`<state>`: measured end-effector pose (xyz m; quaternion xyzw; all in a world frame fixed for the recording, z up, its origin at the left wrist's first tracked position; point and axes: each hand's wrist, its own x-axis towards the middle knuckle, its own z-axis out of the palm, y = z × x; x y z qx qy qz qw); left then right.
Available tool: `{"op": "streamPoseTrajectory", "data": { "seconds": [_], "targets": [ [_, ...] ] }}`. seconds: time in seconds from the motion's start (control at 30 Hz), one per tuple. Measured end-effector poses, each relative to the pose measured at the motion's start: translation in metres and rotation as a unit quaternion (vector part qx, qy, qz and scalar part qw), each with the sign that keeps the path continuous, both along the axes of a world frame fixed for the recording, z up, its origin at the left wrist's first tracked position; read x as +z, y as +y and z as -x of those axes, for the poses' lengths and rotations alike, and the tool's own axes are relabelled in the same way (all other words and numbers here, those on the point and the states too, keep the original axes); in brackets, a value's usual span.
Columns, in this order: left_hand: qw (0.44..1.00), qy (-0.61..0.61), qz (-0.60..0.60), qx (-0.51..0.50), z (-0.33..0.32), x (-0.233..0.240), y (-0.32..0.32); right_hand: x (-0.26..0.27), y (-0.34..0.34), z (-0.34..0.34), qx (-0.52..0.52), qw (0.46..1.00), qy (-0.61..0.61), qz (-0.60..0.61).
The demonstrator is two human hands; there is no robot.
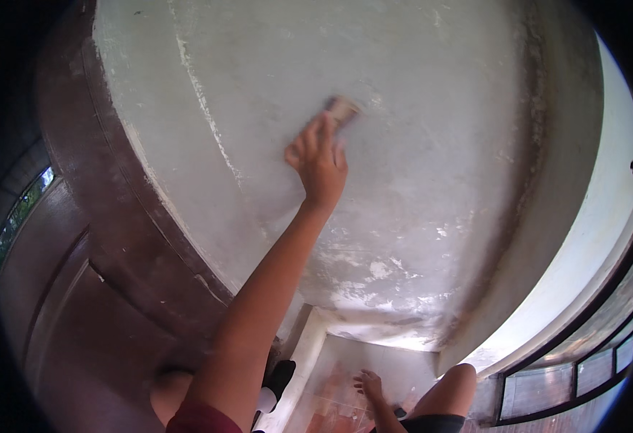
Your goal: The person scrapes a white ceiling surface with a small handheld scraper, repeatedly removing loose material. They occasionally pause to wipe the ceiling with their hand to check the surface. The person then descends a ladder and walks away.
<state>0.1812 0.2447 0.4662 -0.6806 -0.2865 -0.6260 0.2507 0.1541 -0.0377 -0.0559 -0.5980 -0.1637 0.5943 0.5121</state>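
My left hand (320, 162) reaches up to a painted wall (413, 178), its fingers on a small tan-and-brown block (343, 110). The block lies against the wall surface and is blurred, so its exact kind is unclear. Just beyond it, a pale scuffed patch (373, 97) marks the paint. Low in the view, my right hand (369, 383) hangs above the tiled floor with fingers apart, and nothing shows in it.
A brown door frame (132, 184) and panelled door (116, 319) stand at the left. Flaking paint (381, 268) spreads low on the wall. A pale raised sill (294, 389) crosses near my dark shoe (282, 377). At the right is a black metal-framed railing (574, 365).
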Motion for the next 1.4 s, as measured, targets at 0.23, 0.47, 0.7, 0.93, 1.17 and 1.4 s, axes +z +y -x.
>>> {"op": "streamPoseTrajectory", "data": {
  "seconds": [0.23, 0.47, 0.7, 0.93, 1.17, 1.4],
  "targets": [
    [0.978, 0.131, -0.161, -0.034, -0.003, 0.006, 0.002, 0.002, 0.003, 0.0, 0.006, 1.0, -0.009, 0.005],
    [0.979, 0.165, -0.122, 0.0, 0.003, 0.004, 0.004, 0.004, 0.001, 0.002, 0.007, 1.0, -0.028, 0.011],
    [0.998, 0.036, -0.054, 0.014, 0.016, 0.003, 0.009, 0.003, -0.001, -0.001, 0.002, 1.0, -0.013, 0.008],
    [0.999, 0.026, -0.024, 0.027, 0.025, 0.007, 0.011, 0.005, 0.0, 0.002, 0.007, 1.0, -0.01, 0.012],
    [0.99, 0.116, -0.082, 0.012, 0.031, 0.006, 0.018, 0.015, 0.0, 0.004, 0.014, 1.0, -0.026, 0.001],
    [0.997, -0.01, 0.01, 0.072, 0.038, 0.006, 0.029, 0.016, 0.001, 0.004, 0.017, 1.0, -0.022, 0.012]
  ]
}}
